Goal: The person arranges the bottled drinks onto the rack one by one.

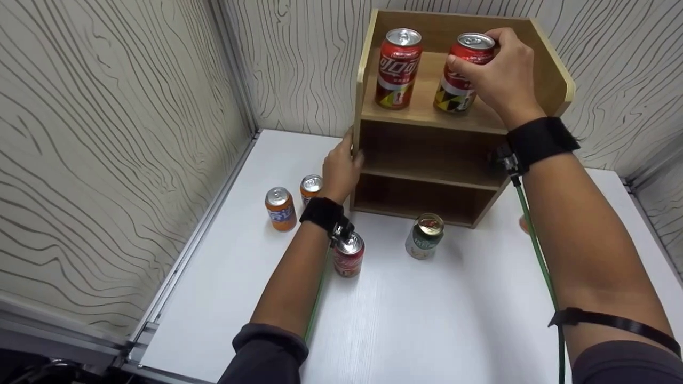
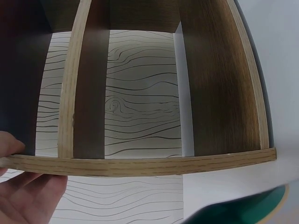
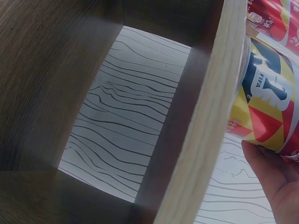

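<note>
My right hand (image 1: 507,77) grips a red cola can (image 1: 463,80) at the top level of a wooden shelf (image 1: 427,124), thumb on the near side. In the right wrist view the can's yellow, red and black lower part (image 3: 268,100) shows close against the shelf board's edge. A second red cola can (image 1: 397,72) stands upright to its left on the same level. My left hand (image 1: 340,169) holds the shelf's left side panel; the left wrist view shows the thumb inside and the fingers (image 2: 39,196) outside the wooden edge (image 2: 140,167).
Two orange cans (image 1: 281,210) (image 1: 311,185) stand left of the shelf. A red can (image 1: 348,258) is beside my left wrist, and a green-and-white can (image 1: 424,238) stands before the shelf. Patterned walls (image 1: 304,64) border the white table (image 1: 405,320). A green cable (image 1: 536,240) runs along my right arm.
</note>
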A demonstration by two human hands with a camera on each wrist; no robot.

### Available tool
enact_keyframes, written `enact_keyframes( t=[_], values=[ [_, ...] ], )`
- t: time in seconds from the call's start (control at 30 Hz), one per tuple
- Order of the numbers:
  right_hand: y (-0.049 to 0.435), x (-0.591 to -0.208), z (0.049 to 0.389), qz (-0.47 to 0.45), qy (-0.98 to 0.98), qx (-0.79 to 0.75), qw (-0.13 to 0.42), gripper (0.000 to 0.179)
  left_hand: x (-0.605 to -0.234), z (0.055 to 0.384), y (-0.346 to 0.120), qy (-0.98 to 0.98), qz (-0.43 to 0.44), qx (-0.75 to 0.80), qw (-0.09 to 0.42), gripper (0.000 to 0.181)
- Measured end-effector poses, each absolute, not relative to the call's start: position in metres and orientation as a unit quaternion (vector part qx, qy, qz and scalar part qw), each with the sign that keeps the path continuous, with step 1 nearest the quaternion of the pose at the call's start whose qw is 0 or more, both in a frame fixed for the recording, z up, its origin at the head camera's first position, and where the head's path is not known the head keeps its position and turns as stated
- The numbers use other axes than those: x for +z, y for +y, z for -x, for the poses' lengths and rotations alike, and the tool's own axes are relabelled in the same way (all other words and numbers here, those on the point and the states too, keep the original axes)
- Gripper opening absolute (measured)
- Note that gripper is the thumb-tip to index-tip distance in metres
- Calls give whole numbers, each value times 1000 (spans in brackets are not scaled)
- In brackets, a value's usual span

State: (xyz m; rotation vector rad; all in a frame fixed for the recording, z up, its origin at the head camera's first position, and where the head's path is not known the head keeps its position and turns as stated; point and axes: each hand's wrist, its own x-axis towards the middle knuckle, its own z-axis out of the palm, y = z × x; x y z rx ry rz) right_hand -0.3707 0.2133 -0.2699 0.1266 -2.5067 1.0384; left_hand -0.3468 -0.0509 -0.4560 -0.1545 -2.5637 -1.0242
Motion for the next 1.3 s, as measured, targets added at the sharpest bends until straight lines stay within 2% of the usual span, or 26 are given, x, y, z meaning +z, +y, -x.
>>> enact_keyframes(
  t=[0.63,1.3],
  values=[
    [212,-272,372,-44,-899,379,213,73,-456,345,-52,-910,54,-365,189,56],
    [213,-273,368,-46,-902,379,200,82,-456,346,-50,-909,47,-366,192,56]
  ],
)
